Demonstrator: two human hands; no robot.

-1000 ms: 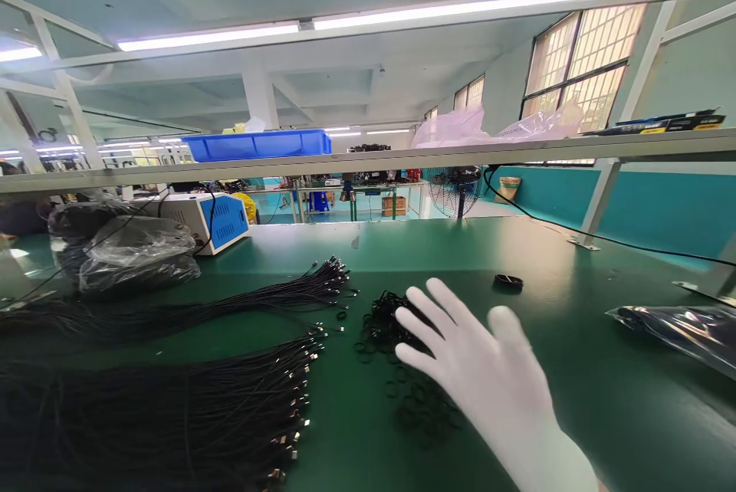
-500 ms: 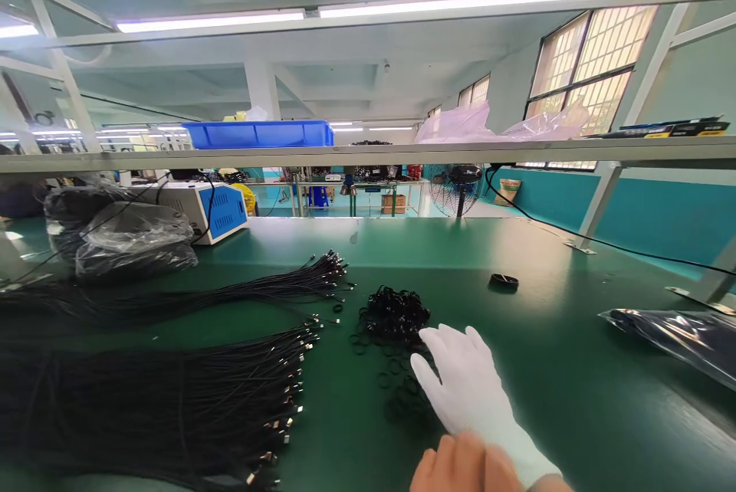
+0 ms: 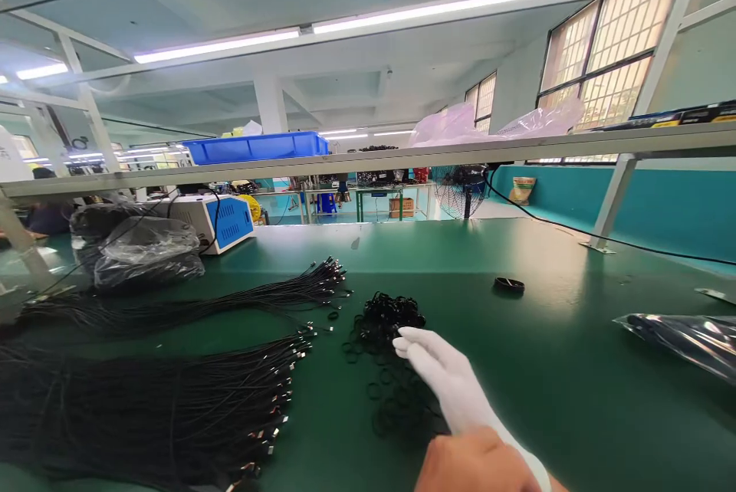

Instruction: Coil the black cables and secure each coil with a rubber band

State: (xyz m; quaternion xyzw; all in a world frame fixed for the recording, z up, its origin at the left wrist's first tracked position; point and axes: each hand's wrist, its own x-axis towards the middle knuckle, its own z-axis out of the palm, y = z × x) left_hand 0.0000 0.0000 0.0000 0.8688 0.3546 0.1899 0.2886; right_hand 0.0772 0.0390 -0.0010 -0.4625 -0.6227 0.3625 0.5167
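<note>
A white glove (image 3: 460,381) covers my right hand (image 3: 440,360), which reaches in from the lower right. Its fingers are stretched out and held close together, with nothing visible between them. The fingertips are at the near right edge of a heap of small black rings (image 3: 391,317); whether they touch it I cannot tell. My bare left hand (image 3: 474,461) is closed around the glove at the right wrist, its fingertips mostly hidden. More loose rings (image 3: 396,400) are scattered below the heap. To the left lie black cables (image 3: 143,392) with metal connectors at their right ends.
A second bundle of black cables (image 3: 253,296) lies farther back. Clear plastic bags (image 3: 149,247) and a blue-and-white machine (image 3: 227,224) stand back left. A black loop (image 3: 509,285) and a plastic-wrapped package (image 3: 684,339) lie right. Overhead, a shelf (image 3: 368,160) holds a blue bin (image 3: 258,147).
My gloved right hand has turned, and its spread fingers have come together, shifting left towards the ring heap. My left hand has moved slightly up its wrist. The camera view has tilted a little.
</note>
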